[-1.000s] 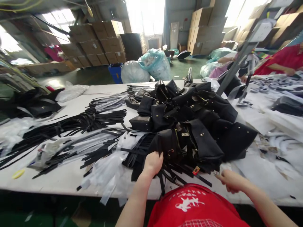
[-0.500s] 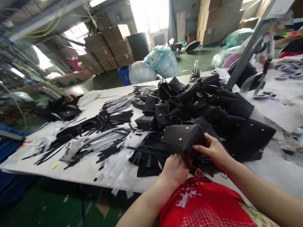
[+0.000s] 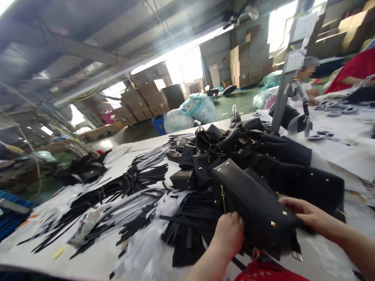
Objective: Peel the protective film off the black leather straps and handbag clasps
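I hold a black leather handbag (image 3: 254, 203) with gold studs, tipped bottom-up over the near edge of the white table (image 3: 93, 265). My left hand (image 3: 228, 234) is closed on its near left side. My right hand (image 3: 307, 214) grips its right end, fingers pressed on the leather. Behind it lies a heap of several more black handbags (image 3: 263, 148). Left of my hands are black straps (image 3: 187, 218) and clear plastic sleeves (image 3: 140, 242).
A long bundle of black straps (image 3: 117, 187) stretches leftward. A grey metal post (image 3: 281, 97) rises behind the heap. Other people sit at the far right near white sheets (image 3: 340, 144). Cardboard boxes (image 3: 140, 105) and filled plastic bags (image 3: 202, 107) stand on the floor beyond.
I have pulled the handbag nearer and turned it so its studded bottom faces up. My right hand slid to its right end. My view has tilted upward.
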Motion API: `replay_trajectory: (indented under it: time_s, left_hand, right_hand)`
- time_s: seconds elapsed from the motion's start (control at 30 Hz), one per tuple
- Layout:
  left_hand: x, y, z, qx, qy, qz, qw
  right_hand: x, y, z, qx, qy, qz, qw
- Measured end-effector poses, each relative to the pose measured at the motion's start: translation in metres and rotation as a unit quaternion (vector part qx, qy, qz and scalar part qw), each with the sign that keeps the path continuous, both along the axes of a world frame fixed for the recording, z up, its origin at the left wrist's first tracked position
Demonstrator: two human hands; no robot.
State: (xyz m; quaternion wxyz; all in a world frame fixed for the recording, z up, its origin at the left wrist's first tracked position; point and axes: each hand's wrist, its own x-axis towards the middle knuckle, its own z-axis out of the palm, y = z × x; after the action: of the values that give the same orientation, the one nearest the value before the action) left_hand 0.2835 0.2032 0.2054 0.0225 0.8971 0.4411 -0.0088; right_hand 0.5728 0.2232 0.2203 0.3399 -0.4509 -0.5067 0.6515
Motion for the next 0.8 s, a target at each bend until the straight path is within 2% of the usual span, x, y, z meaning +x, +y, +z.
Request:
replay_trajectory:
  time_s: [0.1, 0.17, 0.27, 0.37, 0.47, 0.57, 0.6, 0.67, 0.73, 0.8]
  left_hand:
    - [0.000, -0.001, -0.049, -0.034, 0.035, 0.002, 0.999]
    - [0.002, -0.005, -0.076, -0.042, 0.024, 0.005, 0.999]
    - [0.013, -0.010, -0.101, -0.060, 0.025, 0.046, 0.997]
    - [0.023, -0.008, -0.107, -0.099, 0.033, 0.094, 0.990]
    - [0.020, -0.006, -0.093, -0.155, 0.044, 0.107, 0.981]
    - [-0.001, -0.015, -0.060, -0.209, 0.013, 0.130, 0.969]
    - [-0.010, -0.021, -0.044, -0.224, -0.034, 0.143, 0.963]
    - [-0.027, -0.035, -0.012, -0.203, -0.180, 0.175, 0.947]
    - [-0.039, -0.043, 0.018, -0.139, -0.288, 0.227, 0.920]
    - [-0.044, -0.042, 0.039, -0.072, -0.408, 0.249, 0.876]
  right_hand:
    - [0.004, 0.004, -0.030, -0.112, 0.022, -0.001, 0.993]
    - [-0.005, 0.010, -0.040, -0.129, -0.028, -0.025, 0.991]
    - [-0.033, 0.026, -0.040, -0.023, -0.208, -0.055, 0.976]
    - [-0.061, 0.040, -0.034, 0.102, -0.305, -0.039, 0.946]
    - [-0.077, 0.048, -0.030, 0.157, -0.322, 0.008, 0.934]
    - [-0.079, 0.049, -0.025, 0.166, -0.298, 0.067, 0.938]
    - [-0.079, 0.048, -0.022, 0.160, -0.285, 0.087, 0.941]
    - [-0.079, 0.044, -0.016, 0.150, -0.268, 0.118, 0.944]
    - [-0.081, 0.039, -0.011, 0.148, -0.272, 0.128, 0.942]
    - [-0.086, 0.034, -0.010, 0.154, -0.292, 0.117, 0.937]
